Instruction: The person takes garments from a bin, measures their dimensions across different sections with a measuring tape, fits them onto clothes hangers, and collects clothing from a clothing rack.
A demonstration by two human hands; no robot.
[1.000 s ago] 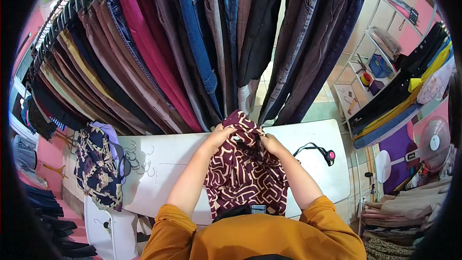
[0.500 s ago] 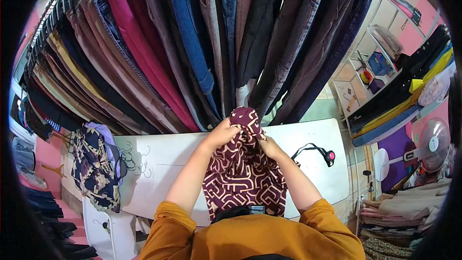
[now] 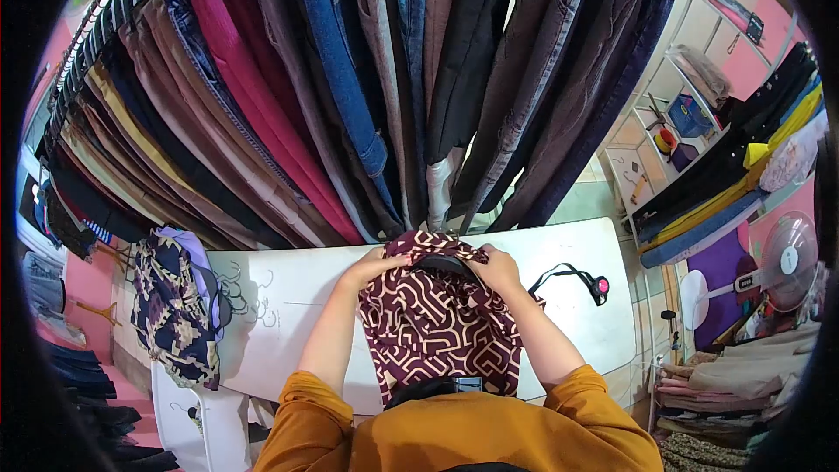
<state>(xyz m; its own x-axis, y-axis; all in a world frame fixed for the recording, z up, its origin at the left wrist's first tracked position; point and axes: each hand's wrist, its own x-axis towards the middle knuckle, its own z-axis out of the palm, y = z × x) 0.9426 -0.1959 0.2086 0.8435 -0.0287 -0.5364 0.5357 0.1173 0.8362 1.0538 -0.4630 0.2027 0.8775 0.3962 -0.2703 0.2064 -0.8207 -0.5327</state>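
- Garment (image 3: 437, 323) with a maroon and cream pattern, in our head view, lies between our hands, its body spread from them toward us over the white table (image 3: 306, 332).
- Our left hand (image 3: 374, 268), fingers partly curled, grips its upper left edge.
- Our right hand (image 3: 500, 269), thumb and fingers closed on the cloth, grips its upper right edge.
- We see a dark band (image 3: 447, 264) between the hands, near the top.
- Beyond our right hand, apart from it, lies a black strap (image 3: 600, 287).
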